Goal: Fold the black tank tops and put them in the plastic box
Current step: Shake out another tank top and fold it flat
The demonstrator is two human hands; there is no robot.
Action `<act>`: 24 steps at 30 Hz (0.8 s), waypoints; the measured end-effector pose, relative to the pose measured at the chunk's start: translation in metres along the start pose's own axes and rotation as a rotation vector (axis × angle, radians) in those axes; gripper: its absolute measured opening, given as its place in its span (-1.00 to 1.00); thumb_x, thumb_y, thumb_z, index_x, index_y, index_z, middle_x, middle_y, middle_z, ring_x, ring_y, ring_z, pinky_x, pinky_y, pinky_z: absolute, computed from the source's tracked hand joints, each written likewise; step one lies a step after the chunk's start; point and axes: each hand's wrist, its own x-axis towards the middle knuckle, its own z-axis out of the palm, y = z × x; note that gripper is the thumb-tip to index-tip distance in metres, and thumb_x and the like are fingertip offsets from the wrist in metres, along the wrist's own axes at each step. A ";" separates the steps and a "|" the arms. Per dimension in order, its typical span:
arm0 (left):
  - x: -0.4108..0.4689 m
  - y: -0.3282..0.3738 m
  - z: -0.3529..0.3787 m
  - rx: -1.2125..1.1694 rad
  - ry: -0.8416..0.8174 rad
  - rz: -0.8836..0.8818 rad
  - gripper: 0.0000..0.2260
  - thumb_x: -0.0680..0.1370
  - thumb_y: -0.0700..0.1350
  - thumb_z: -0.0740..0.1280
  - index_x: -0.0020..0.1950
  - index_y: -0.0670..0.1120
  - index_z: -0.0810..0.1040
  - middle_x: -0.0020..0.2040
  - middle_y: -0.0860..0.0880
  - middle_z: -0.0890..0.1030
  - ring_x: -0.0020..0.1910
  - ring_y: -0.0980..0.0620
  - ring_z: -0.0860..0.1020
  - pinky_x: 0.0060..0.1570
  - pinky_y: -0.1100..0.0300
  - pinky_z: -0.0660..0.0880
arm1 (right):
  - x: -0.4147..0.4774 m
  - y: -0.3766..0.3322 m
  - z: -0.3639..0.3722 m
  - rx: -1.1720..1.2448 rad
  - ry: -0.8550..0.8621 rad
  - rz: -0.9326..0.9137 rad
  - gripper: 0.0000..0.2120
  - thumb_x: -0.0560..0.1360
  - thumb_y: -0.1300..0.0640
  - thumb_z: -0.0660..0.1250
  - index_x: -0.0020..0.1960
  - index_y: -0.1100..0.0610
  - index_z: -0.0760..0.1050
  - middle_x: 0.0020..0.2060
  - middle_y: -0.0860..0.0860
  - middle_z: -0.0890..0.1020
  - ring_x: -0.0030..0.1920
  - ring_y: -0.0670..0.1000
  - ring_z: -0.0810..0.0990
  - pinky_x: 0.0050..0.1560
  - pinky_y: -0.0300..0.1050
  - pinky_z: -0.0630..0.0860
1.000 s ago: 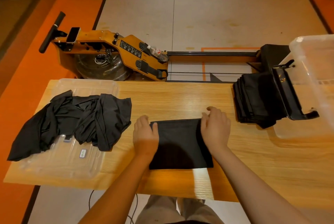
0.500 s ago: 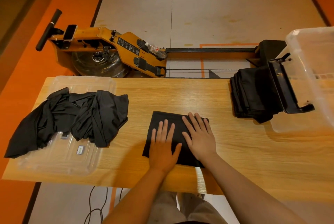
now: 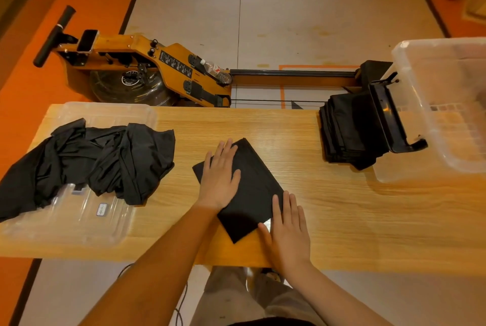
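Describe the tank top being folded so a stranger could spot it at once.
Find the long wooden table. Between the crumpled black heap at its left and the neat stack by the plastic box at right lies a folded tank top. It alone is one flat rectangle under the left hand.

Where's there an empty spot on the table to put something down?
The biggest bare wood is the front right of the table, between the folded tank top and the plastic box. Another bare strip runs along the far edge, between the clear lid and the folded stack. The left end is crowded with crumpled tops.
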 end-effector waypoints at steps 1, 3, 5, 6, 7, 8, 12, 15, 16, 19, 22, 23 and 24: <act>-0.010 0.007 0.005 0.014 0.068 -0.060 -0.48 0.63 0.00 0.05 0.58 -0.07 0.05 0.59 -0.01 -0.04 0.56 0.06 -0.14 0.53 -0.01 -0.12 | 0.002 0.002 -0.002 -0.009 0.036 -0.023 -0.37 0.60 -0.21 -0.10 0.51 0.16 0.11 0.47 0.21 0.27 0.50 0.13 0.11 0.48 0.01 -0.10; -0.038 0.026 0.019 0.036 0.111 -0.157 -0.46 0.61 0.04 -0.02 0.57 -0.11 0.06 0.59 -0.07 0.02 0.57 -0.01 -0.05 0.52 -0.02 -0.05 | 0.013 0.001 -0.008 -0.011 0.095 -0.119 -0.40 0.57 -0.14 0.00 0.53 0.13 0.13 0.50 0.16 0.21 0.52 0.11 0.08 0.48 0.02 -0.08; -0.070 0.043 0.040 0.031 0.068 -0.171 -0.43 0.58 0.06 0.02 0.55 -0.16 0.15 0.56 -0.14 0.15 0.54 -0.10 0.12 0.46 -0.06 0.07 | 0.030 -0.003 -0.014 -0.008 0.102 -0.236 -0.44 0.58 -0.09 0.00 0.53 0.09 0.16 0.51 0.10 0.20 0.53 0.09 0.06 0.47 0.06 -0.03; -0.083 0.047 0.049 0.042 0.047 -0.171 -0.43 0.57 0.07 0.04 0.53 -0.16 0.19 0.54 -0.16 0.20 0.52 -0.12 0.19 0.44 -0.07 0.10 | 0.037 -0.005 -0.015 -0.018 0.088 -0.277 -0.46 0.59 -0.08 -0.01 0.53 0.08 0.17 0.51 0.08 0.21 0.53 0.08 0.06 0.47 0.07 0.00; -0.092 0.049 0.056 0.053 0.020 -0.179 -0.42 0.55 0.09 0.05 0.52 -0.16 0.22 0.52 -0.15 0.24 0.51 -0.12 0.22 0.43 -0.06 0.10 | 0.043 -0.004 -0.015 -0.035 0.064 -0.301 -0.47 0.60 -0.07 -0.02 0.53 0.07 0.15 0.51 0.06 0.22 0.53 0.08 0.06 0.46 0.07 0.03; -0.098 0.049 0.059 0.062 -0.009 -0.186 -0.41 0.54 0.10 0.06 0.51 -0.15 0.25 0.51 -0.15 0.27 0.50 -0.10 0.24 0.43 -0.05 0.09 | 0.048 -0.002 -0.014 -0.052 0.037 -0.306 -0.48 0.60 -0.08 -0.04 0.53 0.05 0.13 0.51 0.05 0.23 0.53 0.07 0.06 0.45 0.08 0.04; -0.103 0.030 0.055 0.110 -0.021 -0.024 -0.40 0.55 0.13 0.08 0.52 -0.14 0.24 0.52 -0.12 0.28 0.51 -0.07 0.23 0.48 -0.06 0.18 | 0.035 0.008 -0.003 -0.052 0.000 -0.203 -0.46 0.61 -0.13 -0.07 0.55 0.02 0.06 0.53 0.04 0.15 0.54 0.05 0.03 0.47 0.06 -0.03; -0.104 0.016 0.044 0.136 0.016 0.123 -0.39 0.56 0.09 0.11 0.56 -0.14 0.13 0.55 -0.10 0.20 0.54 -0.04 0.14 0.48 -0.04 0.16 | 0.017 0.002 -0.004 -0.046 0.040 -0.173 -0.42 0.60 -0.13 -0.04 0.54 0.10 0.07 0.53 0.10 0.14 0.54 0.09 0.02 0.48 0.07 -0.05; -0.105 0.014 0.039 0.148 0.036 0.142 -0.39 0.57 0.08 0.12 0.56 -0.15 0.12 0.56 -0.10 0.19 0.55 -0.04 0.12 0.48 -0.03 0.12 | 0.014 0.000 -0.007 -0.043 0.050 -0.213 -0.41 0.59 -0.12 -0.01 0.54 0.13 0.08 0.53 0.11 0.13 0.54 0.10 0.02 0.48 0.08 -0.04; -0.113 0.008 0.037 0.133 0.043 0.172 -0.42 0.60 0.08 0.12 0.55 -0.19 0.17 0.55 -0.13 0.20 0.54 -0.07 0.13 0.48 -0.02 0.11 | 0.009 -0.005 -0.011 -0.006 0.021 -0.459 -0.41 0.57 -0.06 0.06 0.53 0.16 0.11 0.52 0.08 0.13 0.54 0.07 0.07 0.48 0.04 -0.01; -0.134 0.003 0.047 0.088 -0.025 0.218 -0.42 0.62 0.14 0.10 0.54 -0.17 0.18 0.55 -0.11 0.16 0.53 -0.08 0.17 0.46 -0.02 0.13 | 0.003 0.002 -0.005 0.028 -0.098 -0.596 -0.37 0.58 -0.12 0.09 0.55 0.13 0.05 0.54 0.02 0.07 0.55 0.00 0.03 0.50 -0.05 -0.09; -0.141 0.001 0.050 0.070 -0.032 0.233 -0.40 0.62 0.18 0.09 0.54 -0.16 0.19 0.56 -0.10 0.15 0.54 -0.08 0.16 0.48 -0.01 0.10 | -0.001 0.006 -0.004 0.026 -0.124 -0.610 -0.33 0.59 -0.20 0.07 0.56 0.13 0.03 0.55 0.01 0.05 0.55 -0.03 -0.03 0.51 -0.06 -0.12; -0.147 0.001 0.051 0.053 -0.036 0.249 -0.36 0.60 0.25 0.09 0.54 -0.15 0.19 0.56 -0.09 0.16 0.55 -0.06 0.13 0.50 0.00 0.07 | -0.005 0.010 -0.002 0.025 -0.141 -0.619 -0.28 0.58 -0.28 0.06 0.57 0.13 0.02 0.55 0.01 0.03 0.56 -0.04 -0.07 0.51 -0.06 -0.12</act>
